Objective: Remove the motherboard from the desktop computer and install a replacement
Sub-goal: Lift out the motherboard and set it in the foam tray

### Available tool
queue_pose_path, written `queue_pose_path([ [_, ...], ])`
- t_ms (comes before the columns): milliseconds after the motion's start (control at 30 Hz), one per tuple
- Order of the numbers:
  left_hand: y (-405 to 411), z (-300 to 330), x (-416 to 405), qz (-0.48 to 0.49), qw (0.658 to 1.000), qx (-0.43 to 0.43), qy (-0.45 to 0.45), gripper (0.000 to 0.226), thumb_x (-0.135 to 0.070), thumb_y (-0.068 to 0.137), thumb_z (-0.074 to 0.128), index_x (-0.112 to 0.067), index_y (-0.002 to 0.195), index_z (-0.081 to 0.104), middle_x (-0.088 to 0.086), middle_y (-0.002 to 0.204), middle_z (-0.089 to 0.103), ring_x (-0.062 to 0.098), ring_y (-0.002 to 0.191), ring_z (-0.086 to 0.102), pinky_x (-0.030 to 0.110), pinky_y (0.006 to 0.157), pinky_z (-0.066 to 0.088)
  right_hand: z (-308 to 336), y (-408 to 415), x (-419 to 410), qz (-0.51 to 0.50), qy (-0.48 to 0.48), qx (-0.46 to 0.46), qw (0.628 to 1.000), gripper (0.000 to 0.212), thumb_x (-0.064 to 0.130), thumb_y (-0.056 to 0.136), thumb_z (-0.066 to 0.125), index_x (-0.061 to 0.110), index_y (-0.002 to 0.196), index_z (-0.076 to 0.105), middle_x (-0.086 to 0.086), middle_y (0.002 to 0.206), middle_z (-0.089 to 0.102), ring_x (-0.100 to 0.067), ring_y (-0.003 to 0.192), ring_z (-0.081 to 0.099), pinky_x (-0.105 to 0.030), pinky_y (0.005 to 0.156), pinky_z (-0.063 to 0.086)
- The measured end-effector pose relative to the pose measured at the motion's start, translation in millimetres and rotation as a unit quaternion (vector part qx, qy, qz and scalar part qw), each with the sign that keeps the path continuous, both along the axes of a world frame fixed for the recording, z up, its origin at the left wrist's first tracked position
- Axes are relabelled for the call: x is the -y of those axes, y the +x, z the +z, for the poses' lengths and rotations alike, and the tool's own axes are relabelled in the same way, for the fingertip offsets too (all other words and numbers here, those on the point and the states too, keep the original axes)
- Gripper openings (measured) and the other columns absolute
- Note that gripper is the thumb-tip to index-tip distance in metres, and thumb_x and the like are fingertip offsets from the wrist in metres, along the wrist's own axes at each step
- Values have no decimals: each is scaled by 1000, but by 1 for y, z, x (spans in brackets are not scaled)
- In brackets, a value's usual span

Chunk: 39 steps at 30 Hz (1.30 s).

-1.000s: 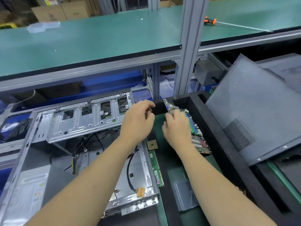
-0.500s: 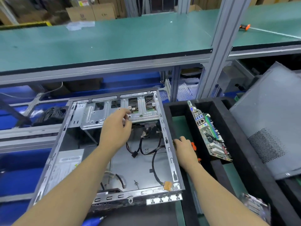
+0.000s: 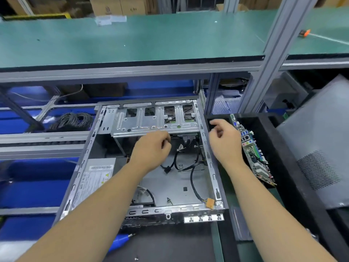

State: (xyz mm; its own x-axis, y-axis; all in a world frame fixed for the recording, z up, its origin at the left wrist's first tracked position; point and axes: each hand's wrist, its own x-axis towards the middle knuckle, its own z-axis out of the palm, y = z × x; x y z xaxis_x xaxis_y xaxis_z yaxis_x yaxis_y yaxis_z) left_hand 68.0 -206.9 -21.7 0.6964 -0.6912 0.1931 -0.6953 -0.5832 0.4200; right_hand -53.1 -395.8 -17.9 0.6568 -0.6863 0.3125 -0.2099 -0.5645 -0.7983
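The left hand [image 3: 153, 148] hovers inside the open computer case [image 3: 211, 161], fingers loosely curled by the black cables [image 3: 176, 159] under the drive cage [image 3: 154, 121]; whether it pinches one I cannot tell. The right hand [image 3: 224, 142] hangs over the case's right wall, fingers half-curled, holding nothing. Just right of it, a motherboard [image 3: 254, 156] leans on edge in the black foam tray [image 3: 294, 178]. Below both hands the case floor lies bare, so the board looks already out. Judging by that, the next move calls for sweeping cables aside before seating a replacement.
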Motion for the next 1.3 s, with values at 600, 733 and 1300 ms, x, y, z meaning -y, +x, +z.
queue_pose_path([
  [600, -5, -27, -29, -6, 987, -88, 132, 19, -27, 92, 46, -29, 98, 64, -9, 88, 67, 18, 79, 60, 33, 71, 52, -37, 43, -94, 247, 131, -464, 840, 33, 27, 93, 68, 9, 78, 45, -7, 69, 49, -24, 55, 55, -32, 50, 44],
  [733, -10, -44, -29, -45, 969, -130, 203, 20, -25, 94, 44, -26, 98, 64, -6, 89, 63, 18, 82, 55, 33, 70, 48, -55, 48, -98, 321, -65, -555, 764, 11, 3, 92, 54, 10, 86, 48, -6, 80, 49, -18, 61, 43, -33, 63, 41],
  [1300, -64, 13, -83, -1, 992, 113, 52, 24, -39, 95, 44, -21, 82, 52, -5, 71, 61, 23, 67, 58, 31, 54, 37, 2, -12, -158, 114, -210, -313, 919, 15, 19, 91, 48, 15, 95, 62, -6, 90, 61, -31, 90, 61, -37, 69, 42],
])
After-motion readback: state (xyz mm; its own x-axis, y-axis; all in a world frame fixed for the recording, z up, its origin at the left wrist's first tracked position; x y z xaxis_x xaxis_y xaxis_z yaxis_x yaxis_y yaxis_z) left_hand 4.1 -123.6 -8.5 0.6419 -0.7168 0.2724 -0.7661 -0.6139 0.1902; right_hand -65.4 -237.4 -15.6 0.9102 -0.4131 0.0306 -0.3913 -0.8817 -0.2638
